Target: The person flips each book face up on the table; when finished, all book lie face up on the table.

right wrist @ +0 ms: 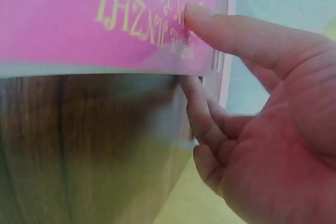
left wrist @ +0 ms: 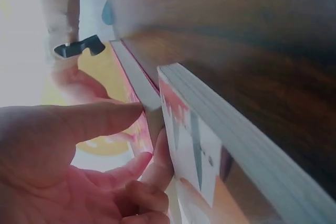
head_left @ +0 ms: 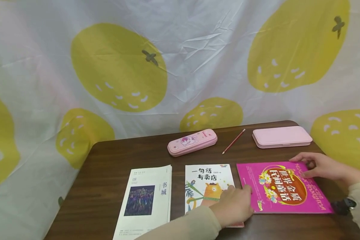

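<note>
Backdrop: white cloth point(head_left: 198, 50) printed with yellow fruit, hung behind a dark wooden table point(head_left: 114, 160).

Item 1, pink book point(head_left: 283, 188): lies flat on the table's right half, front cover up, long axis running left to right and slightly skewed, its title upside down to the wearer. Its near long edge sits close to the table's front edge; its left short edge lies just beside the cat-cover book point(head_left: 208, 190), with a narrow strip of bare wood between them.

Left hand point(head_left: 232, 205): rests across the lower right corner of the cat-cover book, thumb point(left wrist: 105, 119) pressed against the pink book's left edge and fingers curled under that edge, per the left wrist view.

Right hand point(head_left: 321, 166): at the pink book's far right corner; the right wrist view shows the thumb point(right wrist: 236, 35) on top of the cover and the fingers tucked beneath the corner, a pinch on the book.

Item 2, white magazine point(head_left: 147, 200): left of the cat-cover book, long axis pointing away from the wearer.

Item 3, pink pencil case with rabbit print point(head_left: 192, 142); item 4, red pencil point(head_left: 234, 141); item 5, plain pink case point(head_left: 282, 136): ranged along the table's back edge, well apart from the pink book. Bare wood lies between the two rows and at the table's left side.
</note>
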`<state>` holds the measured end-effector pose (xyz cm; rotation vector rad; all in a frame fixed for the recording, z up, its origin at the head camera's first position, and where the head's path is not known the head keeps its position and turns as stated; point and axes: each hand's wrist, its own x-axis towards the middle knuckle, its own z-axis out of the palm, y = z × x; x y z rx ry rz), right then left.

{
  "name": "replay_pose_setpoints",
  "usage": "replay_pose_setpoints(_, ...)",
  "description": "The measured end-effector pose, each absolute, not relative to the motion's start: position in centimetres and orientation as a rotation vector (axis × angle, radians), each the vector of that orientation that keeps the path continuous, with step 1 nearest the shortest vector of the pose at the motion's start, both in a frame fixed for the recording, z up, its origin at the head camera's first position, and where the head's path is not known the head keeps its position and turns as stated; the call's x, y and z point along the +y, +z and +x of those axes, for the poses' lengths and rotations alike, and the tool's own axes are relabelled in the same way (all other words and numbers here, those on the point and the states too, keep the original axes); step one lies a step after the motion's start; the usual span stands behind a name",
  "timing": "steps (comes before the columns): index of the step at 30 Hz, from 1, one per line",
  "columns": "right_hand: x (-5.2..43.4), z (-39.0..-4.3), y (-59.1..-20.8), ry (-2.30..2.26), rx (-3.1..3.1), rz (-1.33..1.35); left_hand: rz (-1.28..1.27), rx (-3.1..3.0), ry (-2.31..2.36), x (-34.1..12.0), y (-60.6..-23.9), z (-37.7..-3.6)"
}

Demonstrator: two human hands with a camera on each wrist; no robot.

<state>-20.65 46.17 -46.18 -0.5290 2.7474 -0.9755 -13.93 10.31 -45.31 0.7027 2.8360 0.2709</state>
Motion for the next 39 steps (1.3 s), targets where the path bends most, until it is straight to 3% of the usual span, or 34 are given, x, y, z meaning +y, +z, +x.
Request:
replay_pose_setpoints(8,45.2,-20.5,-45.6,-0.754,2.857,-0.476,0.730,2.811,0.268,10.2,-45.1,-14.5)
replay_pose_setpoints(15,44.1,-17.9,-45.9,-0.537,3.123,-0.306,0.788,2.756,0.528,9.0,-44.2,-17.3)
replay_pose_setpoints(25,44.0,-15.5,-46.0,-0.599,3.129,-0.259,0.816,2.836,0.622,8.4,-44.8,-21.6)
replay_pose_setpoints(39,44.4,-12.3,-45.6,-0.553,2.980,-0.135,0.824,2.772,0.583,10.0,-45.0,-24.4)
